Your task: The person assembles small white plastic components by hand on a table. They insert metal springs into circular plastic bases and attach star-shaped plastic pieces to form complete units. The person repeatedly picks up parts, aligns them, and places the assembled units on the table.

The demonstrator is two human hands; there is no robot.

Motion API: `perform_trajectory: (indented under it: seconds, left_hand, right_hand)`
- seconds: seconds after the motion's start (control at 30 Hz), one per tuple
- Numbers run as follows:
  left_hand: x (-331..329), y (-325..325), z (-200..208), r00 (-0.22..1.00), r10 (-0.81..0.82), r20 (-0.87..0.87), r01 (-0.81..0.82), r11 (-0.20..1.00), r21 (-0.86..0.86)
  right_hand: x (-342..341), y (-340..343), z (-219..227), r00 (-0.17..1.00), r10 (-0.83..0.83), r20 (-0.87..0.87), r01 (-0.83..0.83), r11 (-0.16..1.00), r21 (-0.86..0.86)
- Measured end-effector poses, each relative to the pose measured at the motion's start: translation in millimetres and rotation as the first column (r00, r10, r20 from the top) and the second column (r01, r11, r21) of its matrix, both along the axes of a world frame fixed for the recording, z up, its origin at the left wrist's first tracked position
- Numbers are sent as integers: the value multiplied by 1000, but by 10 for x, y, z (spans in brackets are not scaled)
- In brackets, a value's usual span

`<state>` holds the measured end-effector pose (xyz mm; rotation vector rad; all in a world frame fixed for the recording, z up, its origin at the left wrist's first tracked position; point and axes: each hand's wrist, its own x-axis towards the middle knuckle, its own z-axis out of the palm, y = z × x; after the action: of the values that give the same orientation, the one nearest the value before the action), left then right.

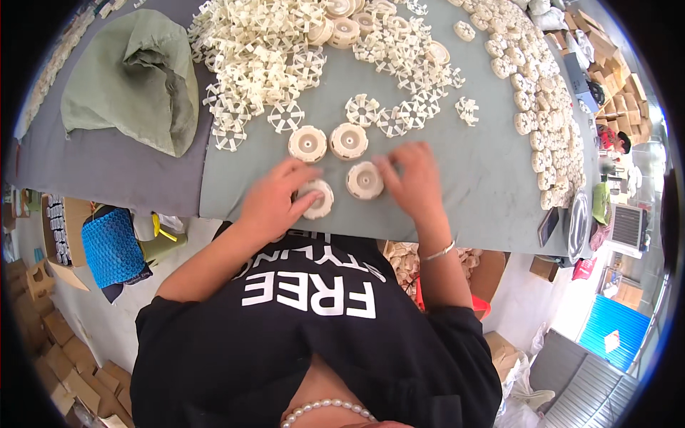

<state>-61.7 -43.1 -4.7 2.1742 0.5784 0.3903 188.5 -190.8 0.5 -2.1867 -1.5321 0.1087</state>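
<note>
My left hand (275,200), slightly blurred, has its thumb and fingers around a cream round plastic wheel-like part (320,200) near the table's front edge. My right hand (415,180) is beside a second round part (364,180). Its thumb is at that part's right edge, and its blurred fingers are bent and apart from the thumb. Just beyond, two more round parts, one on the left (307,144) and one on the right (349,141), lie flat with their hub sides up. Behind them are loose cream spoked rings (362,110).
A large heap of spoked rings (250,50) covers the far middle of the grey-green table (471,185). Rows of round parts (531,103) line the right side. A green cloth (132,82) lies at left. Below the table edge, an open box (489,274) holds cream parts.
</note>
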Motion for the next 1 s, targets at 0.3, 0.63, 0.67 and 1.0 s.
perform_trajectory:
  seconds: [0.3,0.63,0.67,1.0]
  left_hand:
    - [112,228,148,940,261,221,233,-17,-972]
    - [85,-58,297,990,137,-40,-66,192,-979]
    - [80,-73,242,993,101,-64,-82,187,-979]
    - [108,-286,132,981,-165,-102,-83,119,-989]
  right_hand:
    - [508,1034,-68,954,231,190,-265,947,181]
    - [181,-453,-130,898,-382,219,316,906,281]
    - [39,-480,-101,858,-435,272,357,887,293]
    - [-924,-699,-138,522,344,-780,91,887,452]
